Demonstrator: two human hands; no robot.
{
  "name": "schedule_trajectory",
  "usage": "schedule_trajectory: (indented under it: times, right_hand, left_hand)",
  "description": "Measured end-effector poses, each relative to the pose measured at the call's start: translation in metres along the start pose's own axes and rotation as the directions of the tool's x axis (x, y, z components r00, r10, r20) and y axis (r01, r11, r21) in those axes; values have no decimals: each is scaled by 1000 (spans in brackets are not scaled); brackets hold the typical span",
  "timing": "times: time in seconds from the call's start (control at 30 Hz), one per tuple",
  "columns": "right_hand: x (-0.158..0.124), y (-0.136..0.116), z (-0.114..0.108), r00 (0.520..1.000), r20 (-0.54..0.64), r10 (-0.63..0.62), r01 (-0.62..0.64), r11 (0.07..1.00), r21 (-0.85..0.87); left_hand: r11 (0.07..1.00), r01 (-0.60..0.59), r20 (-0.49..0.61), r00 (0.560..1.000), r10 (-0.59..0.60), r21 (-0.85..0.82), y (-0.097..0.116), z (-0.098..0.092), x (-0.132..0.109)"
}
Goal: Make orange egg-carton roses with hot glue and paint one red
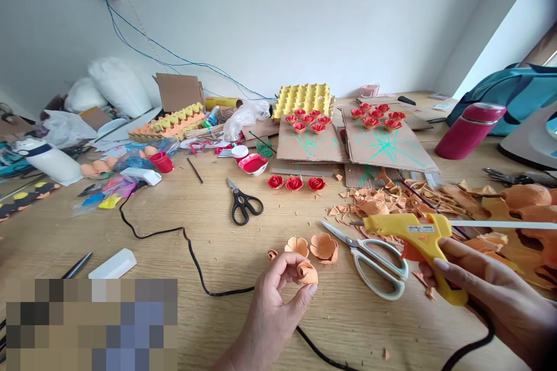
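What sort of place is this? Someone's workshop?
Most likely a home craft table. The right hand holds a yellow glue gun, the left hand pinches an orange rolled petal, and red flowers sit on cardboard sheets beside a yellow egg tray.

home craft desk: wooden table [217, 232], scissors [243, 203], egg cartons [304, 98], iron [531, 139].

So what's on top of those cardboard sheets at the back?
Red roses sit on the cardboard sheets, above green painted lines. Whatever lies under the sheets is covered.
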State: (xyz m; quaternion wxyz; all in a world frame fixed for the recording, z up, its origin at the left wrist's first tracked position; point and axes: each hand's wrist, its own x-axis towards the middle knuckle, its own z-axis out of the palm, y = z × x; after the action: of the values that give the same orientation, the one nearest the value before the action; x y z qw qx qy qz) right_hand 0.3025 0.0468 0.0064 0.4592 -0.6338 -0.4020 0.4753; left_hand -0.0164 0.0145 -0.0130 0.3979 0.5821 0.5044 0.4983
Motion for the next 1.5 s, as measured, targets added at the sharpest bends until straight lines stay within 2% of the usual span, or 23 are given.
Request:
schedule_trajectory:
  times: [0.1,0.17,0.27,0.37,0.47,0.63,0.77,0.9,1.07,1.23,1.4,1.5]
  right_hand:
    - [7,2,-9,985,88,149,-161,974,158]
    - [8,1,-10,982,114,154,-174,964,200]
    - [4,-1,-7,978,166,128,-163,962,221]
    - [0,-2,-2,977,201,76,-119,970,213]
    - [-3,-3,4,973,232,22,-60,985,161]
    - [-2,-3,14,986,168,4,-13,999,51]
    - [3,2,13,982,182,-39,36,999,19]
    - [8,13,10,964,240,-111,143,982,-120]
    - [10,20,11,937,273,-217,320,846,-426]
    - [9,27,18,867,278,-414,496,654,-571]
    - [6,35,22,801,232,-552,556,541,-632]
    - [9,38,20,790,230,-568,548,488,-679]
  left_hand:
    - [995,-87,114,990,80,58,2,3,-2]
    - [994,-81,195,979,65,77,4,8,-2]
    - [995,-16,244,970,-8,99,6,21,3]
    - [990,-29,230,973,-4,139,5,32,13]
    - [967,-106,205,977,58,233,0,35,25]
    - [931,-155,141,983,113,330,-12,30,41]
    - [919,-185,117,981,153,349,-10,25,39]
    - [883,-275,47,959,278,381,-5,18,26]
    - [846,-347,6,926,376,404,-1,15,10]
    - [864,-417,156,909,387,284,3,22,-2]
    - [910,-373,257,911,322,182,3,25,-5]
    - [923,-354,277,912,304,154,4,24,-4]
